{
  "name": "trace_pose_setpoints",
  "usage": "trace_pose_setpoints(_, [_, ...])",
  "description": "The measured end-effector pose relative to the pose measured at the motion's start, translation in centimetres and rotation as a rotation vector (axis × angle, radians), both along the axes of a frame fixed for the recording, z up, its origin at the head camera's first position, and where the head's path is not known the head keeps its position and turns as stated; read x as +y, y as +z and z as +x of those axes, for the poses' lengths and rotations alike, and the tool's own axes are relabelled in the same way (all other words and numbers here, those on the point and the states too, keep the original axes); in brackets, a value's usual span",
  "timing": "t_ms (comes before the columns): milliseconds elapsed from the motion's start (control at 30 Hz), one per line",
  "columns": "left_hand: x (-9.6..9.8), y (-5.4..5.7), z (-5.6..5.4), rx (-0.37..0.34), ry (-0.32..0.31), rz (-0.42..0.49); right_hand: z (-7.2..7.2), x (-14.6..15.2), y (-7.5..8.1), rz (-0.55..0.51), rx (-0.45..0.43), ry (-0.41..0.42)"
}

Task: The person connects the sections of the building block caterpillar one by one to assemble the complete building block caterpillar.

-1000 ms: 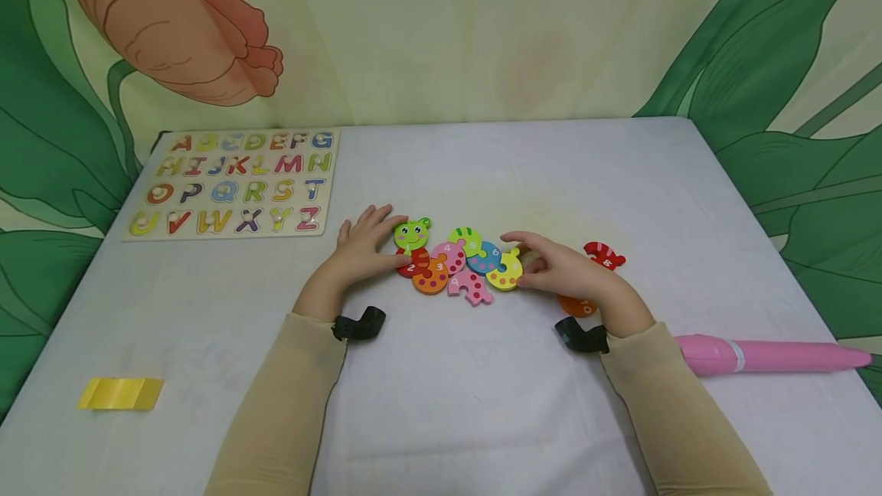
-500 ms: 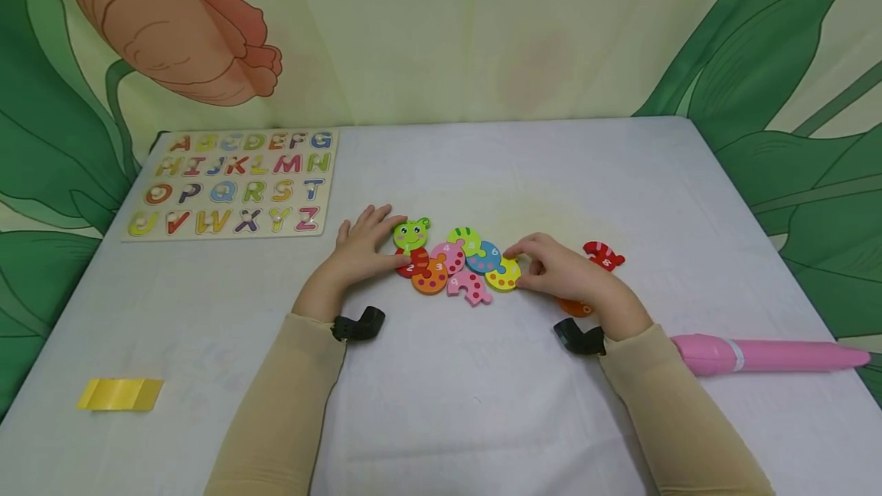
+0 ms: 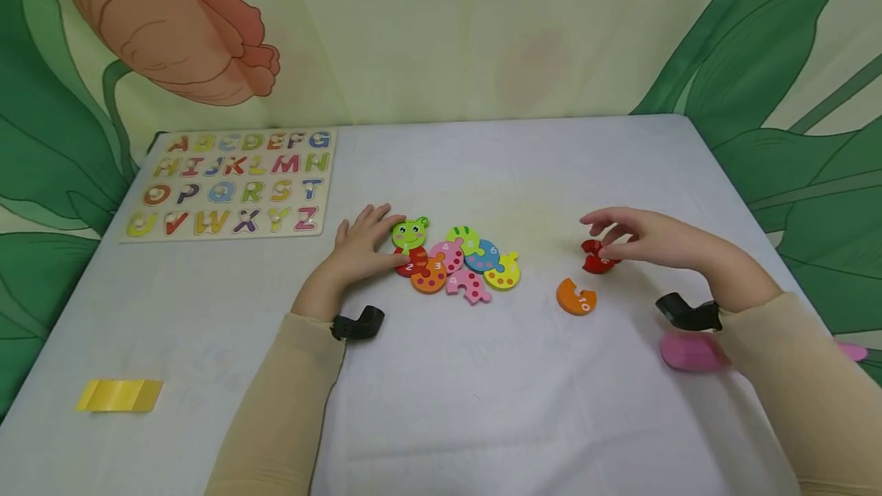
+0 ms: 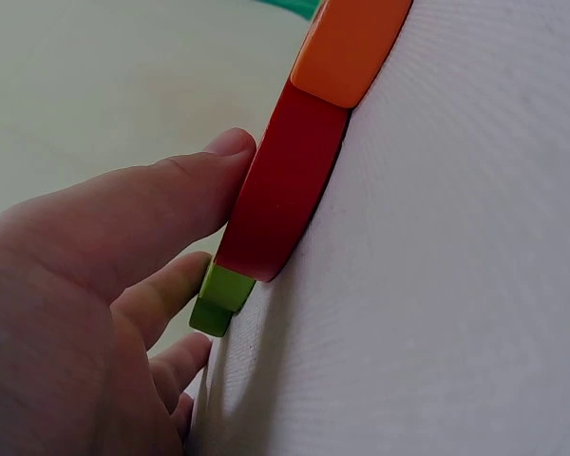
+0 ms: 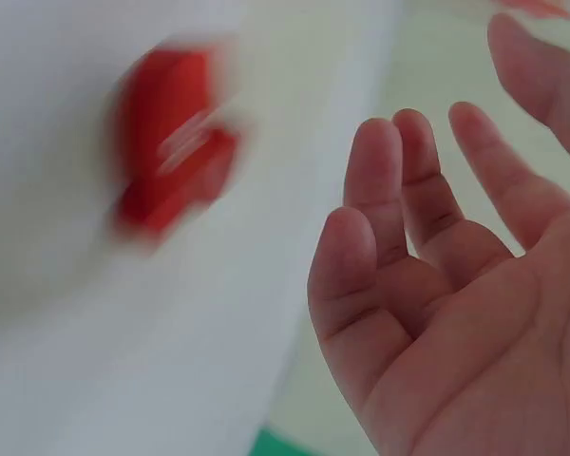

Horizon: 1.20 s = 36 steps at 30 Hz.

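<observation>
My left hand (image 3: 356, 248) lies beside a wooden caterpillar puzzle, fingers spread. Its thumb touches the red number 2 piece (image 4: 287, 180), and its index fingertip is at the green smiling head piece (image 3: 409, 233). Linked after these are an orange 3 piece (image 3: 429, 279), then pink, green, blue (image 3: 482, 256) and yellow (image 3: 503, 274) pieces. A pink 9 piece (image 3: 467, 284) lies just below the chain. My right hand (image 3: 648, 237) hovers over a loose red piece (image 5: 166, 133), fingers relaxed and holding nothing; it partly covers that piece in the head view.
An orange 10 piece (image 3: 575, 298) lies below the red one. A letter puzzle board (image 3: 227, 184) stands at the back left. Folded yellow paper (image 3: 120, 395) is at the front left, and a pink pen-shaped object (image 3: 692, 352) lies partly under the right sleeve.
My right hand has let go of the yellow piece, linked at the blue one, and moved right to the loose red piece. The orange 10 piece is uncovered. My left hand stays put.
</observation>
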<state>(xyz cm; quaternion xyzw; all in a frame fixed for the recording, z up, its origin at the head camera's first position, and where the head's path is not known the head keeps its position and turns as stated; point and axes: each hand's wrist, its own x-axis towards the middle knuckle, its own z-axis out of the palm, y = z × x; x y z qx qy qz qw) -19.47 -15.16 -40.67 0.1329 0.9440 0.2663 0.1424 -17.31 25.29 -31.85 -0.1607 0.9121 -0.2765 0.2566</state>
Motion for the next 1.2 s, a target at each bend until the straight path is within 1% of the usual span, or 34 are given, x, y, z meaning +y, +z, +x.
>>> trace_pose_setpoints(67, [-0.1, -0.1, 0.0, 0.000, 0.003, -0.003, -0.2, 1.0, -0.7, 0.062, 0.002, 0.017])
trace_pose_setpoints(167, [-0.1, -0.3, 0.0, 0.001, 0.001, -0.003, -0.3, 1.8, -1.6, 0.114, -0.005, 0.031])
trace_pose_setpoints(267, [-0.1, -0.4, -0.1, 0.000, 0.004, 0.005, -0.4, 2.1, -2.1, 0.120, -0.002, 0.041])
trace_pose_setpoints(467, [0.0, -0.3, 0.0, 0.004, 0.002, 0.007, -0.6, 2.5, -2.8, 0.114, -0.003, 0.048])
trace_pose_setpoints(700, [0.0, -0.4, -0.1, 0.013, -0.006, 0.003, -1.3, 2.8, -3.8, 0.135, -0.019, 0.042])
trace_pose_setpoints(833, [0.0, -0.5, -0.2, 0.018, -0.001, 0.010, -1.6, 2.9, -4.1, 0.142, -0.021, 0.038])
trace_pose_setpoints(1033, [0.0, -0.6, -0.3, 0.023, -0.003, 0.012, -1.6, 2.6, -4.0, 0.126, 0.004, 0.041])
trace_pose_setpoints(1200, [0.0, -0.5, -0.2, 0.023, -0.002, 0.009, -1.5, 2.2, -3.9, 0.110, -0.019, 0.037])
